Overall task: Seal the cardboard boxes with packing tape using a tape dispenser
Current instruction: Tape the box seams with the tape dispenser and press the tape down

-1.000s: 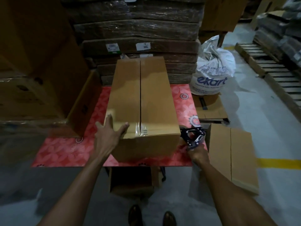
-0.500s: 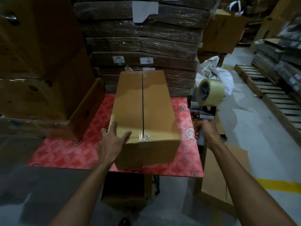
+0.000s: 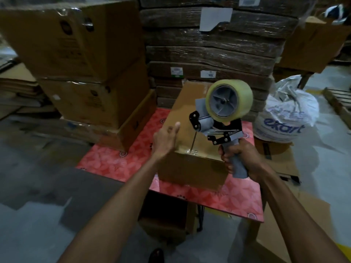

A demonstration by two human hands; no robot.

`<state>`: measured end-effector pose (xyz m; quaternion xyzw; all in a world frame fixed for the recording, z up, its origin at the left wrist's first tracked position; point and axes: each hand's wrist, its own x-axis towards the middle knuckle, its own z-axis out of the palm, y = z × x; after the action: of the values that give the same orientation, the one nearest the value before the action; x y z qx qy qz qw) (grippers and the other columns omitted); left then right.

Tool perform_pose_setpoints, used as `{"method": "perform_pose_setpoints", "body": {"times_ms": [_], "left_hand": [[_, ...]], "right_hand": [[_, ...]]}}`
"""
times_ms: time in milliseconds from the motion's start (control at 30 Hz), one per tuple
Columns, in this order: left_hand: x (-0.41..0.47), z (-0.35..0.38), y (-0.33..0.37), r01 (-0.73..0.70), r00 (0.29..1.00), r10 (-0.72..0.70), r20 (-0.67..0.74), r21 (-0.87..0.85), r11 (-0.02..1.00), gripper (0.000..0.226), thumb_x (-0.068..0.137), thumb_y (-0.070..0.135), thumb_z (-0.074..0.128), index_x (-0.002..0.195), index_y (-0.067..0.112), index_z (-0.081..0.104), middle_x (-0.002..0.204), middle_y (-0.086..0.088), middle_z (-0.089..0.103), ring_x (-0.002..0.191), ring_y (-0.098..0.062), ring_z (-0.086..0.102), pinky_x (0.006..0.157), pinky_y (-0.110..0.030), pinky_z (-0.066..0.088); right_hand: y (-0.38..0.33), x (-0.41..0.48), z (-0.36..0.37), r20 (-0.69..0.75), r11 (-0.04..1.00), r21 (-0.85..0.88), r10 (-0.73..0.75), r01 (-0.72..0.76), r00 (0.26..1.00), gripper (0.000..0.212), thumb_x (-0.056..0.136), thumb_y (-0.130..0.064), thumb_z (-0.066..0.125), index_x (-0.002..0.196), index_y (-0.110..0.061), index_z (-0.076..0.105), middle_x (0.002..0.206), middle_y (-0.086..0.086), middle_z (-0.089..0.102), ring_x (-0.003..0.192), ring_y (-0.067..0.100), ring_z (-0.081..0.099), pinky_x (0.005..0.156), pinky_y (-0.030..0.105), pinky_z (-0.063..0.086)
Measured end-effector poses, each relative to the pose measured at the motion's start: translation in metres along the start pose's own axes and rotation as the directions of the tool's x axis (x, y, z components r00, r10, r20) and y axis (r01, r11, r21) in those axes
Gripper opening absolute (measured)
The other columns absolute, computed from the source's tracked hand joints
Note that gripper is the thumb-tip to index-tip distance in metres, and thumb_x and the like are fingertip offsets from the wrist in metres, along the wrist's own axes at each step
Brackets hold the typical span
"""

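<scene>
Nearest, a dark shoe (image 3: 156,255) at the bottom edge on grey floor. Two bare forearms reaching forward over a red patterned table (image 3: 218,198).

Right hand (image 3: 242,157) clenched around the grey handle of the dispenser (image 3: 220,128), held upright above the near right corner of the box (image 3: 191,168). Black metal frame and grey roller pointing left, above the box's top. Tape roll (image 3: 230,100) seated at the top of the dispenser, pale yellow-clear on a grey hub.

Left hand (image 3: 165,140) released, fingers loosely spread, thumb raised, over the near left edge of the box top; touching the cardboard or just above it, cannot tell.

Box lying lengthwise on the table, flaps closed, centre seam running away from the viewer. Short piece of clear tape (image 3: 192,151) at the near end of the seam, folded over the front edge.

Left of the table, stacked brown cartons (image 3: 79,59), one touching the table's left side. Right of the table, a white sack (image 3: 288,118) with blue lettering, atop flat cardboard (image 3: 279,158).

Farthest, behind the box, a tall stack of shrink-wrapped flat cardboard (image 3: 209,40) with white labels.
</scene>
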<state>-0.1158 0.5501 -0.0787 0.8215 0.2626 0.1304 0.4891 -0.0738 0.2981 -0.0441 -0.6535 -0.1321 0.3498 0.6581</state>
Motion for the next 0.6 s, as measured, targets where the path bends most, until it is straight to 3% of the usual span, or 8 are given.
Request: {"method": "perform_pose_setpoints", "body": {"times_ms": [33, 67, 133, 167, 267, 367, 500, 600], "left_hand": [[-0.008, 0.002, 0.006, 0.217, 0.971, -0.176, 0.159, -0.292, 0.932, 0.064, 0.097, 0.066, 0.043, 0.095, 0.008, 0.069, 0.093, -0.018, 0.073, 0.08, -0.03, 0.066, 0.075, -0.04, 0.053], [-0.016, 0.001, 0.009, 0.451, 0.871, -0.271, 0.409, -0.45, 0.77, 0.075, 0.096, 0.07, 0.038, 0.098, 0.002, 0.07, 0.093, -0.023, 0.072, 0.081, -0.032, 0.067, 0.075, -0.041, 0.053], [-0.029, -0.006, 0.006, 0.724, 0.653, -0.243, 0.717, -0.497, 0.479, 0.095, 0.091, 0.077, 0.036, 0.119, -0.009, 0.065, 0.104, -0.03, 0.069, 0.092, -0.037, 0.069, 0.086, -0.048, 0.056], [-0.036, -0.011, 0.006, 0.764, 0.622, -0.212, 0.754, -0.525, 0.375, 0.094, 0.092, 0.074, 0.041, 0.119, -0.013, 0.064, 0.103, -0.03, 0.069, 0.09, -0.037, 0.071, 0.09, -0.05, 0.056], [-0.043, -0.02, 0.001, 0.665, 0.745, -0.239, 0.623, -0.722, 0.192, 0.06, 0.1, 0.044, 0.053, 0.086, -0.011, 0.071, 0.081, -0.025, 0.071, 0.069, -0.032, 0.074, 0.075, -0.045, 0.06], [-0.039, -0.03, -0.005, 0.555, 0.82, -0.269, 0.506, -0.818, 0.154, 0.018, 0.099, 0.012, 0.058, 0.1, -0.004, 0.066, 0.08, -0.02, 0.073, 0.067, -0.023, 0.074, 0.063, -0.029, 0.063], [-0.03, -0.046, -0.015, 0.583, 0.805, -0.267, 0.53, -0.791, 0.186, 0.02, 0.091, -0.001, 0.06, 0.11, -0.006, 0.061, 0.089, -0.023, 0.072, 0.074, -0.025, 0.075, 0.059, -0.029, 0.062], [-0.019, -0.05, -0.027, 0.606, 0.787, -0.231, 0.572, -0.787, 0.113, 0.015, 0.096, 0.006, 0.053, 0.104, -0.005, 0.06, 0.091, -0.023, 0.069, 0.076, -0.028, 0.072, 0.063, -0.031, 0.062]], "right_hand": [[-0.003, 0.002, 0.005, 0.037, 1.0, -0.024, 0.004, -0.003, 0.999, 0.017, 0.062, -0.009, 0.055, 0.077, -0.001, 0.054, 0.057, 0.012, 0.042, 0.04, 0.021, 0.038, 0.044, 0.028, 0.032], [-0.005, 0.006, 0.009, 0.068, 0.999, -0.043, 0.006, -0.003, 0.998, 0.018, 0.063, -0.009, 0.055, 0.079, 0.0, 0.053, 0.059, 0.013, 0.042, 0.04, 0.021, 0.039, 0.042, 0.027, 0.033], [-0.006, 0.013, 0.014, 0.11, 0.997, -0.074, 0.012, -0.004, 0.994, 0.023, 0.066, -0.009, 0.055, 0.087, 0.0, 0.054, 0.067, 0.018, 0.044, 0.042, 0.022, 0.039, 0.041, 0.027, 0.035], [-0.007, 0.018, 0.015, 0.127, 0.995, -0.101, 0.02, -0.008, 0.992, 0.026, 0.067, -0.009, 0.056, 0.091, 0.0, 0.054, 0.074, 0.021, 0.045, 0.045, 0.023, 0.04, 0.042, 0.028, 0.035], [-0.012, 0.025, 0.023, 0.179, 0.978, -0.206, 0.029, 0.009, 0.983, 0.026, 0.066, -0.008, 0.058, 0.091, -0.002, 0.054, 0.082, 0.024, 0.047, 0.052, 0.026, 0.038, 0.046, 0.031, 0.034], [-0.016, 0.03, 0.034, 0.214, 0.968, -0.25, 0.033, 0.022, 0.976, 0.028, 0.063, -0.006, 0.056, 0.09, -0.002, 0.051, 0.081, 0.024, 0.046, 0.052, 0.024, 0.038, 0.047, 0.03, 0.032], [-0.016, 0.039, 0.043, 0.234, 0.967, -0.254, 0.062, -0.001, 0.97, 0.03, 0.064, -0.006, 0.056, 0.094, -0.004, 0.052, 0.068, 0.017, 0.046, 0.045, 0.02, 0.041, 0.047, 0.03, 0.033], [-0.014, 0.049, 0.044, 0.247, 0.969, -0.247, 0.069, -0.006, 0.967, 0.032, 0.065, -0.002, 0.057, 0.097, -0.005, 0.054, 0.075, 0.02, 0.046, 0.048, 0.021, 0.04, 0.045, 0.029, 0.033]]}}
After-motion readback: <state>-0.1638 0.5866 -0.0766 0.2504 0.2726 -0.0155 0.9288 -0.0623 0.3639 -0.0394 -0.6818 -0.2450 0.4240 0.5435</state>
